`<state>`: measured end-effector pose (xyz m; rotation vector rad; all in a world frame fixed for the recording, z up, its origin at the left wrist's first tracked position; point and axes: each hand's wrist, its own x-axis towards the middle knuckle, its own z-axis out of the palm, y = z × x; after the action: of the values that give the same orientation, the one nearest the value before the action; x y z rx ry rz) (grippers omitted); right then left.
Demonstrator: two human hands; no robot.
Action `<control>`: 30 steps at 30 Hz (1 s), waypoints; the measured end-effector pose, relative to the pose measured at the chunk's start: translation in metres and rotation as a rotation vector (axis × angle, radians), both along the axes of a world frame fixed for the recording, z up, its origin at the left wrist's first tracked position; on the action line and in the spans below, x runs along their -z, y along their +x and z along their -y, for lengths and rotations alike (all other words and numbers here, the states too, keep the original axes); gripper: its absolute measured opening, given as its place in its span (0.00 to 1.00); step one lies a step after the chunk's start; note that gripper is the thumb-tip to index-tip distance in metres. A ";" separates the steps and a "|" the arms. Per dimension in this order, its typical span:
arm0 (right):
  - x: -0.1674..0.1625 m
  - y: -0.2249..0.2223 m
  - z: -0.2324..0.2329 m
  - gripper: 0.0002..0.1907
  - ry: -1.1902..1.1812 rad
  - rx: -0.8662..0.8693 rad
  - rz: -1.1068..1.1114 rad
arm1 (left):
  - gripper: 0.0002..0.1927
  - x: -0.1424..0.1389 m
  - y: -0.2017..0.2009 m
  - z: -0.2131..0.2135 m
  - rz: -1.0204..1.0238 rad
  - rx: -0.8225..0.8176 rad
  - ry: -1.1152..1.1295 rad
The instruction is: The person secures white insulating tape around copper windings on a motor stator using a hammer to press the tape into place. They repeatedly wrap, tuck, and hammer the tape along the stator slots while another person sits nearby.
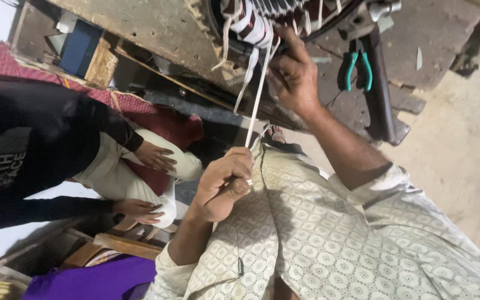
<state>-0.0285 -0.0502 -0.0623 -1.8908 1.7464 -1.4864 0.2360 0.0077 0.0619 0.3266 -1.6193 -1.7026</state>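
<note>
Two hands are working a white cotton tape (256,94) that is running taut from the motor stator winding (251,22) down toward the person's lap. One hand (224,186), lower and nearer the left of the view, is closing into a fist around the tape's lower end, a ring showing on one finger. The other hand (293,75) is reaching up to the winding, its fingers curling and pinching the tape where it is meeting the coils. Teal-handled pliers (358,69) are lying on the worn workbench (440,33) just beside that hand. Another person in a black top is crouching at the left, hands (154,156) resting on pale trousers.
</note>
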 end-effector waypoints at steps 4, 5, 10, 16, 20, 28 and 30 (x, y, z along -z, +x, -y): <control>0.007 0.010 0.001 0.08 -0.038 0.092 -0.051 | 0.12 0.003 0.024 -0.005 0.061 0.004 -0.089; 0.008 0.012 0.001 0.08 -0.010 0.109 -0.011 | 0.11 0.004 0.027 -0.006 0.064 0.030 -0.084; 0.002 0.022 -0.001 0.08 0.003 0.110 0.075 | 0.08 0.000 0.056 -0.019 0.169 0.071 -0.273; -0.017 0.016 -0.003 0.08 0.075 0.122 0.097 | 0.10 0.000 0.068 -0.016 0.130 0.073 -0.237; -0.026 -0.002 0.002 0.20 0.026 0.063 0.035 | 0.09 0.001 0.070 -0.014 0.149 0.046 -0.189; -0.040 -0.019 0.010 0.22 0.010 0.101 -0.287 | 0.08 -0.003 0.078 -0.021 0.177 0.073 -0.205; -0.038 -0.016 0.012 0.20 -0.022 0.145 -0.338 | 0.07 -0.003 0.083 -0.023 0.172 0.085 -0.170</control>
<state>-0.0441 -0.0623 -0.0240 -2.1715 2.0561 -1.2916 0.3194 0.0307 0.0647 0.3321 -1.9150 -1.6223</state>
